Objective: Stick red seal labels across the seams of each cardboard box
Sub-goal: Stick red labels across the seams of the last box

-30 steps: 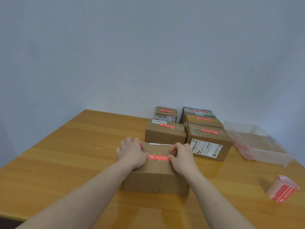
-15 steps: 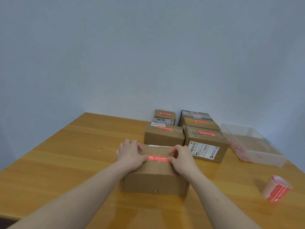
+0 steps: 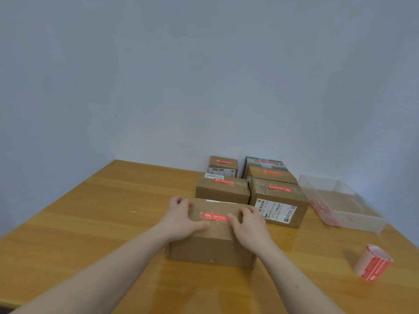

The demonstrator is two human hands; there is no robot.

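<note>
A cardboard box [image 3: 210, 236] sits on the wooden table [image 3: 90, 223], nearest the viewer, with a red seal label [image 3: 215, 216] lying flat across the taped seam on its top face. The left hand [image 3: 181, 219] rests on the box top at the label's left end, fingers bent over the far edge and thumb laid flat toward the label; its grip pinches nothing. The right hand [image 3: 249, 225] rests at the label's right end, thumb tip touching the label and fingers loosely bent on the cardboard; its grip likewise holds nothing. Behind this box stand five further boxes in two rows against the wall, each showing a red label on top: a middle-left box [image 3: 223, 189], a rear-left box [image 3: 223, 166], and a right-hand box [image 3: 280, 205] bearing a white shipping label on its front. To the right lies a clear plastic tray [image 3: 362, 220] containing red scraps. A roll of red labels [image 3: 373, 262] lies near the table's right edge, well apart from the boxes.
</note>
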